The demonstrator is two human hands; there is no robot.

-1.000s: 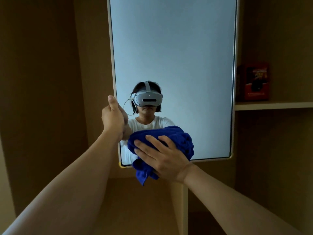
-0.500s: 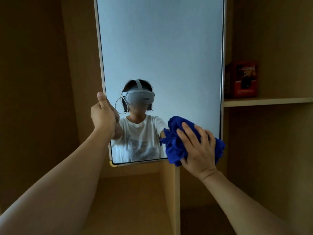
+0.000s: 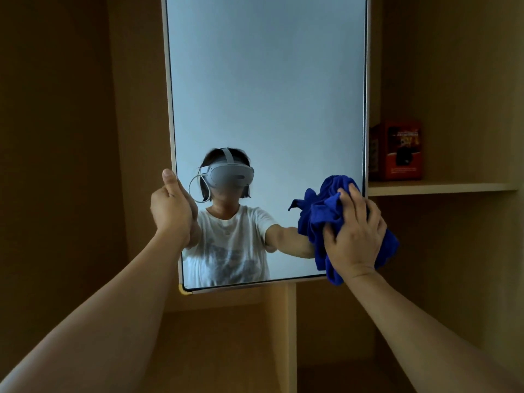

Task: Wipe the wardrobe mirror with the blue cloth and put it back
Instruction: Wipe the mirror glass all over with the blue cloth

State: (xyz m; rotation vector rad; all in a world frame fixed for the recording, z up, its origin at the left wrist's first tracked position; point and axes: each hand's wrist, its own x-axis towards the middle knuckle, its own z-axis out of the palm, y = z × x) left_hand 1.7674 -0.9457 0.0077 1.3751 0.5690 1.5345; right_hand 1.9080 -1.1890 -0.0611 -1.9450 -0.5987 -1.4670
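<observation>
Head camera view, looking slightly up at a tall wardrobe mirror (image 3: 266, 95) in a pale frame, with both bare arms reaching forward from the bottom of the picture.

The right hand (image 3: 354, 236) presses a bunched blue cloth (image 3: 320, 219) against the glass. Its fingers are spread and curled into the folds, gripping the cloth, which bulges out to the left of the hand and below it. The cloth sits at the mirror's lower right corner, overlapping the right frame edge.

The left hand (image 3: 171, 208) grips the mirror's left edge, thumb upright along the front of the frame and fingers wrapped behind it. Across the glass from this grip lies the cloth; below it, the frame's lower left corner carries a small yellow cap (image 3: 185, 291).

To wipe well from here, the left hand's grip should likely brace the panel so that it does not swing under pressure, while the right hand keeps the cloth flat to the glass and works in overlapping passes upward, since most of the mirror lies above the cloth. Bunched cloth covers little at a time, so spreading it may help.

Hidden or unclear: the left hand's fingers behind the frame, the mirror's top edge, which is cut off, and any smears on the glass. To the right of the cloth, a red box (image 3: 397, 150) stands on a shelf (image 3: 439, 188); its print is unreadable. Where the cloth belongs afterwards is not shown.
</observation>
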